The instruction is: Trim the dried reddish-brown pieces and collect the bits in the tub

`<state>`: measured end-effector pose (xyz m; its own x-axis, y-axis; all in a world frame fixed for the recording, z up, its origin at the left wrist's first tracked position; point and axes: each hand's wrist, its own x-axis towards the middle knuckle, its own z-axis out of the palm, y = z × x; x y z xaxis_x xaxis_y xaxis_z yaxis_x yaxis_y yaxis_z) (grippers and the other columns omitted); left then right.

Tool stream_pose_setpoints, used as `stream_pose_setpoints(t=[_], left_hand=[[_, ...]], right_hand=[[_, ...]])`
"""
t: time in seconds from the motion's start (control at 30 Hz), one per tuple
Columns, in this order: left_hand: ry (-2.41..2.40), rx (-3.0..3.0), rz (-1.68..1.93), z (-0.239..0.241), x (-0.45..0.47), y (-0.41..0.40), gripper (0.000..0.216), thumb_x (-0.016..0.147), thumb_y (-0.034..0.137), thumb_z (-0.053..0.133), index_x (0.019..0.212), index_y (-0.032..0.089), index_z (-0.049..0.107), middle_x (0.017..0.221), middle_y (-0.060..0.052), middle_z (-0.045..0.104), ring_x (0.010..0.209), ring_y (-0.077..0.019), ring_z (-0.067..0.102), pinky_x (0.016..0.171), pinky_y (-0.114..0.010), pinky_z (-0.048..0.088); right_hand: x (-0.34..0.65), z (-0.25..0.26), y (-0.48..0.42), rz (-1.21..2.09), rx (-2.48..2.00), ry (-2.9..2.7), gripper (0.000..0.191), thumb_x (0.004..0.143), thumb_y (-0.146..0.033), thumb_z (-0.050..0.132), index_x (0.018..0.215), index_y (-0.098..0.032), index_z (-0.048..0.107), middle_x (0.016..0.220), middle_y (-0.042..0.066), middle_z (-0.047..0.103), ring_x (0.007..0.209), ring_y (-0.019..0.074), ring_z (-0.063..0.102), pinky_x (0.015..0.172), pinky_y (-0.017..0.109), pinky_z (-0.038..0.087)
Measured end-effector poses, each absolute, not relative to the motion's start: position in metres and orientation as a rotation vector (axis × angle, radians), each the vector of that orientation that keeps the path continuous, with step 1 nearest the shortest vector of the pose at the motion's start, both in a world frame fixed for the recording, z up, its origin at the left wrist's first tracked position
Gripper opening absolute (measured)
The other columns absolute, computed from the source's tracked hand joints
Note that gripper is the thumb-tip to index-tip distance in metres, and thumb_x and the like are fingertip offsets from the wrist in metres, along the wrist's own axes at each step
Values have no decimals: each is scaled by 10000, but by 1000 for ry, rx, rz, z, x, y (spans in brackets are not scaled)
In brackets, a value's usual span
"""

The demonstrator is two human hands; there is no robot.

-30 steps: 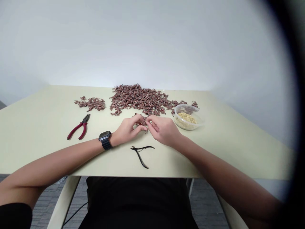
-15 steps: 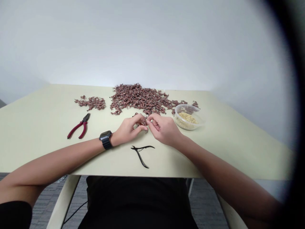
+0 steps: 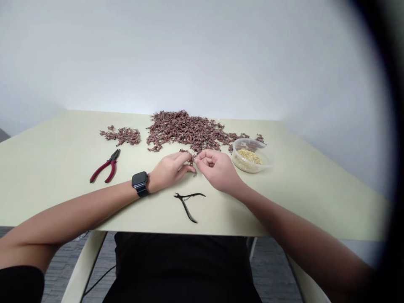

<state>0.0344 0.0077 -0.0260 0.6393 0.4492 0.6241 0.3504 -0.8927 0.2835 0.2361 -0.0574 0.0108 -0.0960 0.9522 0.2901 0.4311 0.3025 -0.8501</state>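
My left hand [image 3: 172,170], with a dark watch on the wrist, has its thumb and fingers closed on a small reddish-brown piece [image 3: 191,160] with thin, spiky ends. Right beside it, my right hand [image 3: 218,168] pinches thumb and forefinger together at that piece; what lies between these fingertips is too small to make out. Just beyond both hands spreads a large pile of similar reddish-brown pieces [image 3: 186,129]. Close to my right hand stands a clear plastic bowl [image 3: 267,162] holding tiny gold-coloured bits [image 3: 249,157].
Black nippers [image 3: 187,206] lie open on the pale table [image 3: 303,198] in front of my hands. To the left are pliers with red handles [image 3: 105,167] and a smaller pile of the brown pieces [image 3: 122,136]. A white wall [image 3: 189,50] rises behind the table.
My right hand's fingers have curled in more, and its fingertips have shifted slightly at the piece. My left hand keeps nearly the same place, its wrist turned a little.
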Motion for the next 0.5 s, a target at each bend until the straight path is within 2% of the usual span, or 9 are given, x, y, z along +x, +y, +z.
stream_pose_setpoints(t=[0.13,0.23,0.37,0.5], left_hand=[[654,2804,1091,-25,34,10,169,1032,350,555,965,194,561,862,-52,646,771,-172,588,694,-290,439],[649,2721,1108,-24,35,9,164,1025,352,578,1005,190,571,892,-51,667,777,-164,610,700,-282,454],[660,2547,1088,-23,35,4,181,1002,367,628,1026,193,586,923,-36,693,783,-146,639,725,-268,484],[659,2441,1089,-21,36,1,194,983,374,660,986,194,590,896,-12,684,772,-131,629,715,-250,483]], right_hand=[[239,15,-51,1290,-1234,-1409,236,860,-396,707,808,-180,625,533,-72,433,440,67,267,428,244,182],[243,15,-45,1460,-1171,-1305,267,809,-388,784,812,-167,634,538,-91,391,458,50,209,432,234,160],[248,15,-44,1436,-1165,-1377,278,800,-406,802,833,-166,664,555,-81,416,466,53,236,441,233,168],[252,19,-47,1175,-1235,-1611,240,864,-424,739,888,-187,708,549,-68,441,470,77,320,456,246,198]])
